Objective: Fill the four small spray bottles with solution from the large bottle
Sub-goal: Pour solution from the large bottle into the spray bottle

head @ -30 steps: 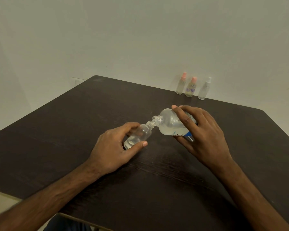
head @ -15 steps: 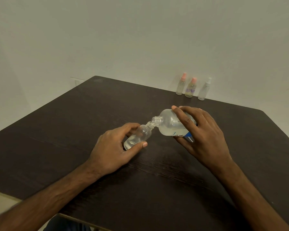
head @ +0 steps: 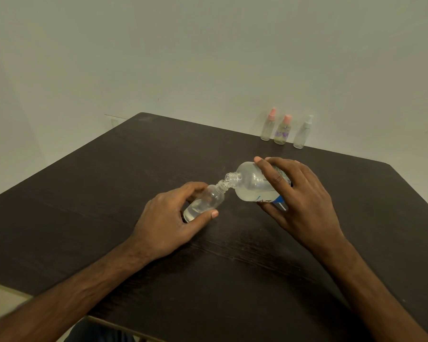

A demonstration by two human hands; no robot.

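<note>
Counts five bottles on or above the dark surface (head: 109, 193): four small, one large. Two hands, both busy

At the far edge, close to the wall, three small spray bottles upright in a row, just beside one another and well apart from the hands: left pink-capped bottle (head: 268, 125), middle pink-capped bottle (head: 282, 130) with a purple print, white-capped bottle (head: 302, 133) on the right

Near the middle, the fourth small bottle (head: 205, 202), uncapped, tilted with its neck up and to the right, a little clear liquid pooled at its low end. Clamped in the grip of the left hand (head: 168, 225): thumb laid along the near side, fingers curled over the far side. Cannot tell whether its base touches the surface

Just to the right, the large bottle (head: 252, 186), also uncapped, tipped almost onto its side, open mouth pointing left and meeting the small bottle's mouth. Clear solution lying along its lower side, blue print on its label. Wrapped in the grip of the right hand (head: 299, 201): index finger stretched over the shoulder, remaining fingers over the label, thumb underneath

Both forearms bare, reaching in from the near edge, wrists angled toward each other
</note>
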